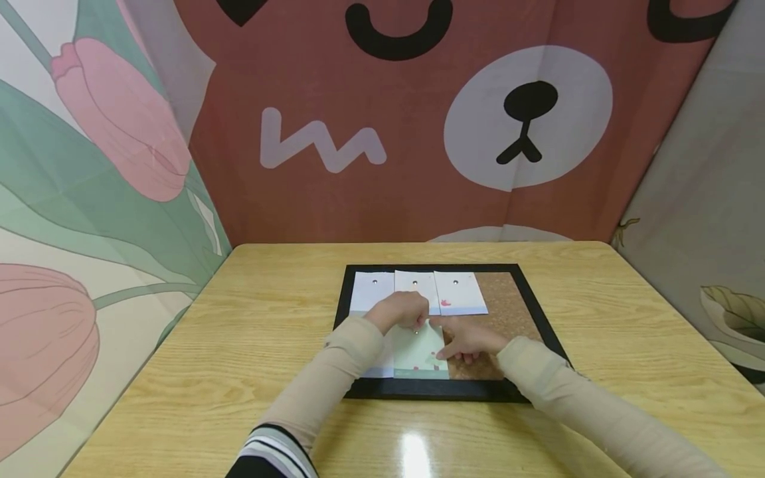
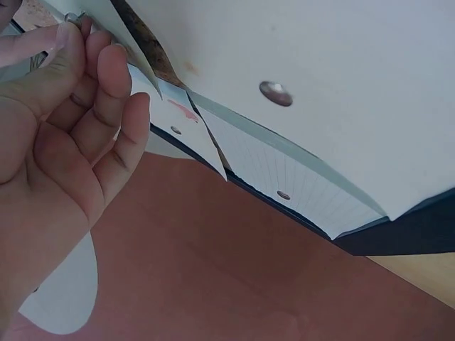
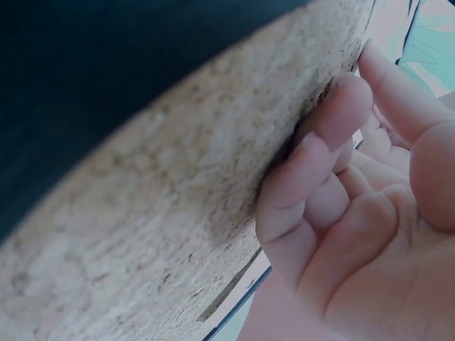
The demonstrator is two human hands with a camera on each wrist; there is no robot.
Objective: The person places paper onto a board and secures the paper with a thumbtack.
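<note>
A pale green sheet of paper (image 1: 418,355) with small red prints lies on the lower middle of a cork board (image 1: 505,299). My left hand (image 1: 399,309) is over its top edge. Between thumb and fingertips, that hand pinches a small silver thumbtack (image 2: 74,18), partly hidden by the fingers. My right hand (image 1: 469,336) rests at the sheet's right side, thumb on the paper and index finger reaching toward the top edge. In the right wrist view, its other fingers (image 3: 298,177) bend against the cork.
Three white sheets, one with a red print (image 1: 463,295), are tacked along the board's top. Another pinned white sheet (image 1: 378,365) lies left of the green one. A black frame (image 1: 430,390) edges the board on the wooden table (image 1: 251,318). Printed cloth (image 1: 418,192) hangs behind.
</note>
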